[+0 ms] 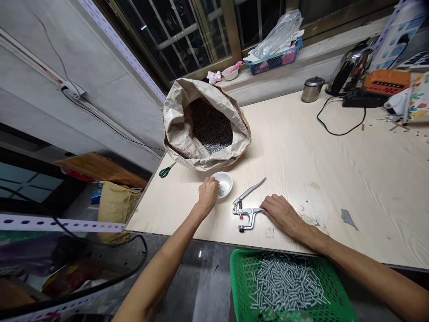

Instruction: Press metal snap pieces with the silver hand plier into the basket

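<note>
Reaching to the bowl (228,180) mid-frame, the curled left hand (208,195), hold unclear, seemingly picked parts (221,191), needing a fine pinch, while the right hand (280,214) touched pliers (250,210) below centre, grip likewise unclear.

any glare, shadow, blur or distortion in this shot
All in the head view: a glint on the floor; the inside of the sack is shadowed; the window is dark; the pliers look sharp; what lies in the white bowl is too small to identify; edges look stretched.
</note>
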A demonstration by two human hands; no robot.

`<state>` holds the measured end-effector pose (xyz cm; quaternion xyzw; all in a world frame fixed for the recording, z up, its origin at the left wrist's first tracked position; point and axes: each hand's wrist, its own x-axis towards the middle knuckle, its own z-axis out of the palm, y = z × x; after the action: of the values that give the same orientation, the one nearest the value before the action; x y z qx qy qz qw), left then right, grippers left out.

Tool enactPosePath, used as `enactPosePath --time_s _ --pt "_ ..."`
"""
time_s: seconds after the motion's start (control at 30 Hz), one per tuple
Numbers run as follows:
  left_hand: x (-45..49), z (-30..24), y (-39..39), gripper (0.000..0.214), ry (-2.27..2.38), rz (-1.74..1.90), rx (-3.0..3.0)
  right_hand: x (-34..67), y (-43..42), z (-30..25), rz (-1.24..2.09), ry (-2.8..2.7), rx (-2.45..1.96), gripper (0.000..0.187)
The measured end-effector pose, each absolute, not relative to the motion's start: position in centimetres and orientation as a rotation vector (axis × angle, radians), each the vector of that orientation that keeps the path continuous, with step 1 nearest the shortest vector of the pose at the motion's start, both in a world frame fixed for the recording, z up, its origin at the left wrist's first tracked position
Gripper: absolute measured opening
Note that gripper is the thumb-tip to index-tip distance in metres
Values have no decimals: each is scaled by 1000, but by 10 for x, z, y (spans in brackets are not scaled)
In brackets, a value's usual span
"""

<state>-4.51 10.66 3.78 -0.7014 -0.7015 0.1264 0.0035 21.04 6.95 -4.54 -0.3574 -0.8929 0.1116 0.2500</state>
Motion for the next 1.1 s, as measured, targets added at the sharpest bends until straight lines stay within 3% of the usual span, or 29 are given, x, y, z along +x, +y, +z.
enactPosePath --time_s 0.37,0.47,0.57,0.63,0.8,1.1 --pt "-49 36 125 25 -2044 484 -2400 209 70 -51 198 -2444 -978 18" --pt "-42 48 110 24 -2179 106 -2362 208 71 -51 156 -2480 -969 16" --pt "-26 51 77 25 -2565 -467 -2382 208 71 -52 117 -2503 -973 15" --pt "-16 43 53 29 -2849 -649 -2399 209 71 -52 92 -2507 -977 16" --pt "-3 13 21 37 -3146 -881 -2241 210 70 -50 42 -2508 -936 17" --pt "5 11 10 31 -3015 -914 -2210 212 62 -41 -164 -2511 -904 27"
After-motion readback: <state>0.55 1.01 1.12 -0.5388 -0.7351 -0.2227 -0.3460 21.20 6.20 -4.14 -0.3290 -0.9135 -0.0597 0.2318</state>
